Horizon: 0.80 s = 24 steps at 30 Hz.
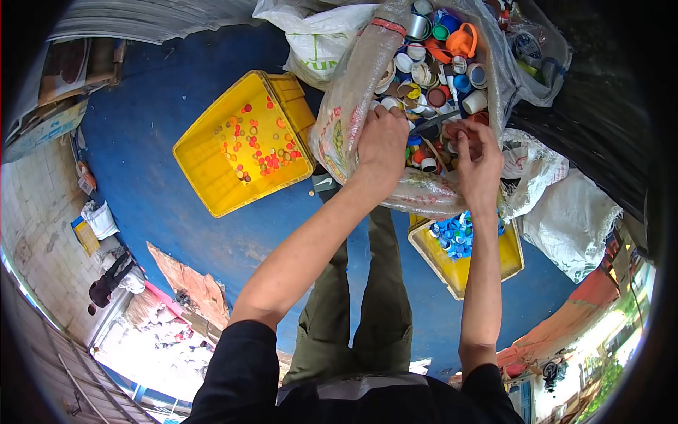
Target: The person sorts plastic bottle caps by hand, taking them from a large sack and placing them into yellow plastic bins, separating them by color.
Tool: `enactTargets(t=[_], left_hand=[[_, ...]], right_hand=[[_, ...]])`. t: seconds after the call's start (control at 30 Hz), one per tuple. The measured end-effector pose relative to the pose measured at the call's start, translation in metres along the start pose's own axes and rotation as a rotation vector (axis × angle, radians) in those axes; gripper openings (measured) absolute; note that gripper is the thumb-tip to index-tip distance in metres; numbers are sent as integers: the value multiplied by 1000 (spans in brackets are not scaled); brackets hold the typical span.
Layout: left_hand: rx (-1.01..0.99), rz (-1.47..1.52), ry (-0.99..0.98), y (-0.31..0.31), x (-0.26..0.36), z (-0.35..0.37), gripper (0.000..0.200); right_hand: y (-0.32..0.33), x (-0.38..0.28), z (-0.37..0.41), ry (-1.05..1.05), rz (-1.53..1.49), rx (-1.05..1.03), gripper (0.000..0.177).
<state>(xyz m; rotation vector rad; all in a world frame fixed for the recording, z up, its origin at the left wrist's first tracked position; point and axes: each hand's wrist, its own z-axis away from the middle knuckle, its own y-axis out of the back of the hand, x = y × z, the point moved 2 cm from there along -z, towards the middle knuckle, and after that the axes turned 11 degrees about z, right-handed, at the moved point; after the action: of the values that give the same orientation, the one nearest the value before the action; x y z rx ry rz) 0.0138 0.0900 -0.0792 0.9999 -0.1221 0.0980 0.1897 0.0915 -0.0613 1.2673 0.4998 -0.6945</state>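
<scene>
A large translucent plastic sack (pixel 424 196) stands open in front of me, full of mixed bottle caps and lids (pixel 424 74). My left hand (pixel 383 145) is inside its left part with the fingers curled down among the caps. What those fingers hold, if anything, is hidden. Over the right part of the pile, my right hand (pixel 480 152) pinches a brown cap (pixel 454 130) between thumb and fingers. An orange spouted lid (pixel 462 40) lies on the far side of the pile.
Left of the sack, a yellow bin (pixel 194 159) holds scattered red and orange caps. Another yellow bin (pixel 462 279), with blue caps, sits below my right forearm. White woven sacks (pixel 568 219) stand at the right. A person (pixel 109 286) is far off at the left.
</scene>
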Motion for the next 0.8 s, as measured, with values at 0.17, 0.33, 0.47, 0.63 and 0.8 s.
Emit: enactTargets(t=[0.17,0.33,0.47,0.63,0.8], left_hand=[[212,429,-155,35,-1,31,37],[4,833,-289,24,-7,40,22],[-118,555,-278,4,-20,55,18],[-228,240,-222,16,-34,75,21],[-250,396,-175,22,-36,72,23]], right_hand=[[7,-6,8,-65,114,-334,21],[4,-8,15,94,294,-244,24],[-8,-19,8,345,305,-89,29],[-53,1,19,621,544,-301,37],[-24,2,42,363,755,-331,21]])
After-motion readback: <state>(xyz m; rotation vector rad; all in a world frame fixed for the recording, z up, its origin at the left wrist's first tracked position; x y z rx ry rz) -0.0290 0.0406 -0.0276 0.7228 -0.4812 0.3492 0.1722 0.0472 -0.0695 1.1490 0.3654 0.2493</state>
